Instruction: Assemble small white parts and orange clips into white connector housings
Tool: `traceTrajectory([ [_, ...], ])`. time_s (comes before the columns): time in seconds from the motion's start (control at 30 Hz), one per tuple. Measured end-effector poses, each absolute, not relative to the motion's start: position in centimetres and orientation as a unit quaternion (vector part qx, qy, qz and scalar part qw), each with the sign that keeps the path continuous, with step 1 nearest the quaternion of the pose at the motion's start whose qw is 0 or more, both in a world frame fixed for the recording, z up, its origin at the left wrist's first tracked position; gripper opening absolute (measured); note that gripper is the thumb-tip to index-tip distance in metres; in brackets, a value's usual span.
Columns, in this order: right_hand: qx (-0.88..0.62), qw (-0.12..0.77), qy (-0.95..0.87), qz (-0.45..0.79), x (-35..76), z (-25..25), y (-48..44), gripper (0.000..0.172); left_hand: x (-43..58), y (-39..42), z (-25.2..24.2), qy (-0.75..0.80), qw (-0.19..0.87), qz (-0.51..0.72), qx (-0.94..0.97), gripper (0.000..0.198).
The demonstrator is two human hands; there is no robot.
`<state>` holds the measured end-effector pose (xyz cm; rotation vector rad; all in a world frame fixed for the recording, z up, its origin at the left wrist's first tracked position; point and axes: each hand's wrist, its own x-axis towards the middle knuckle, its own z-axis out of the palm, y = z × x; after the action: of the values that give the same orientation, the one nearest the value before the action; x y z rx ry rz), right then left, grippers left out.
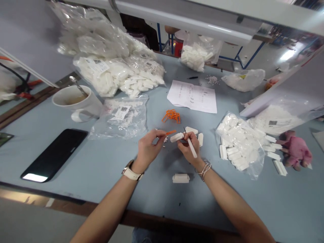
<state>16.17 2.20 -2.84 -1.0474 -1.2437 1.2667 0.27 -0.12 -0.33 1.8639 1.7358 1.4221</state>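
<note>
My left hand (149, 147) pinches a thin orange strip (170, 132) between thumb and fingers, its tip pointing right. My right hand (189, 148) grips a small white plastic block (177, 137) and also a white pen-like tool (191, 152). The strip's end sits close to the block. Behind the hands lies a small heap of orange strips (172, 115), with two more white blocks (194, 131) just beyond my right hand. One finished-looking white block (180, 178) rests on the table between my wrists.
An open bag of white blocks (238, 143) lies right, a flat clear bag (121, 118) left. A black phone (54, 153), a mug with a spoon (76, 101), a printed sheet (193, 96), big stacked bags (111, 64) and a pink toy (296, 150) surround them.
</note>
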Motion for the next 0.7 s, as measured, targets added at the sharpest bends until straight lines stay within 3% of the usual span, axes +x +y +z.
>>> traceTrajectory([
  [0.13,-0.453,0.506,-0.534,0.504,16.29,-3.34,2.29,0.027,0.51,-0.31,-0.41,0.552,0.075,0.495,0.667,0.008],
  [0.4,-0.437,0.516,-0.532,0.51,16.46,-3.84,2.51,0.029,0.7,0.01,-0.46,0.482,0.128,0.489,0.715,0.006],
  [0.6,-0.406,0.52,-0.524,0.538,16.38,-3.79,2.45,0.031,0.8,-0.09,-0.13,0.524,0.242,0.512,0.637,0.013],
  [0.7,-0.404,0.517,-0.522,0.545,16.29,-3.68,2.3,0.032,0.89,-0.01,-0.13,0.571,0.361,0.498,0.545,0.03],
])
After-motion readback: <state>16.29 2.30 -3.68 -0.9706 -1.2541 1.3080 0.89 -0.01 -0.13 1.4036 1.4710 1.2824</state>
